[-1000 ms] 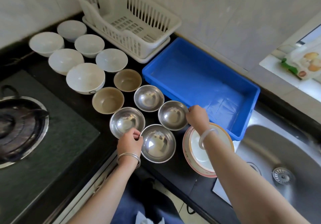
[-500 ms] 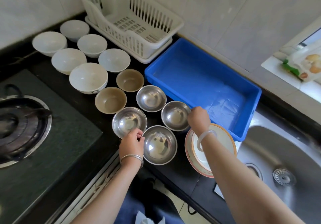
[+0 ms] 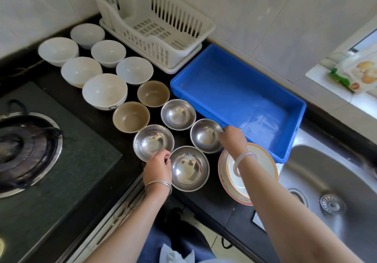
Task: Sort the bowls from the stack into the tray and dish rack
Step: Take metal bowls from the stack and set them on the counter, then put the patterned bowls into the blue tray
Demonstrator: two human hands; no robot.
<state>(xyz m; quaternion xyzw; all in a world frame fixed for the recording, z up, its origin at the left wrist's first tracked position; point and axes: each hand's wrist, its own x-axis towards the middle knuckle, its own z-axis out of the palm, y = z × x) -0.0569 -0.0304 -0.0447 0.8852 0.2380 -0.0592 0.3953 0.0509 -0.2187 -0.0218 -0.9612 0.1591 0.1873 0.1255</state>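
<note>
A: Left hand first: fingers closed together on the near rim of the left bowl, thumb hidden. Pinching it, by the look of things, with the bowl flat on the counter

B: And the right hand?

A: Much the same: fingertips clamped on the far-right rim of the right bowl, just beside the tray wall. Not lifted either, as far as can be told

B: So, likely to slip where?

A: At the rims. Thin polished steel, gripped by one edge only; apt to tip and swing on lifting, maybe slide out of a light pinch

B: And hit what?

A: Plenty close by. Near bowl touching or almost touching both held ones, far bowl just behind them. Could clang, or get dragged along. Plates right under the right wrist, near the counter's front edge; easy to nudge with a low forearm

B: Any trouble at the destinations?

A: Tray empty and right alongside, so a short, easy trip for the right bowl. Rack further back, past the brown bowls and white bowls; reaching over them with the left bowl risks clipping a rim. Also possible to sort into the wrong container; no telling from here which kind belongs where
</note>
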